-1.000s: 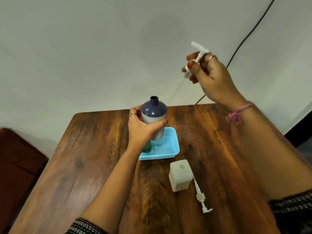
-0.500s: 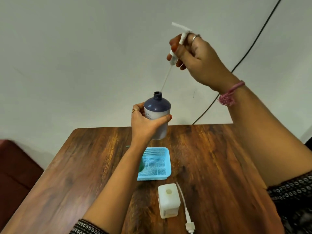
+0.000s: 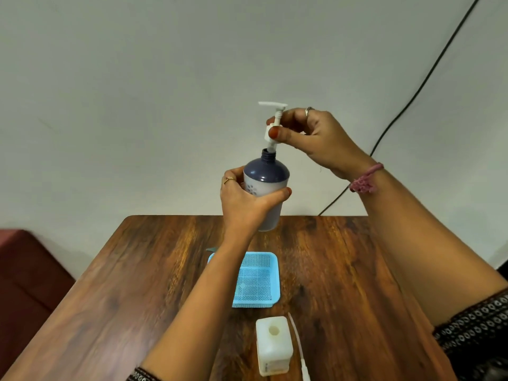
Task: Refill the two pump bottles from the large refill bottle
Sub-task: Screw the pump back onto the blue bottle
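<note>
My left hand (image 3: 243, 200) grips a dark-blue-topped pump bottle (image 3: 266, 178) and holds it upright in the air above the table. My right hand (image 3: 313, 137) pinches a white pump head (image 3: 273, 125) by its collar, right above the bottle's open neck, with the pump's stem reaching down into the neck. A white square bottle (image 3: 272, 345) stands open on the table near me. Its own white pump (image 3: 298, 350) lies beside it on the right. No large refill bottle can be made out.
A light-blue mesh tray (image 3: 257, 280) lies on the wooden table (image 3: 137, 270), partly behind my left forearm, with something dark green at its far left corner. A black cable (image 3: 412, 97) runs down the wall at right. A dark red seat (image 3: 24, 270) stands at left.
My right hand has brought the pump down from high up, feeding its tube into the blue bottle's neck. My left hand has lifted the bottle off the tray area.
</note>
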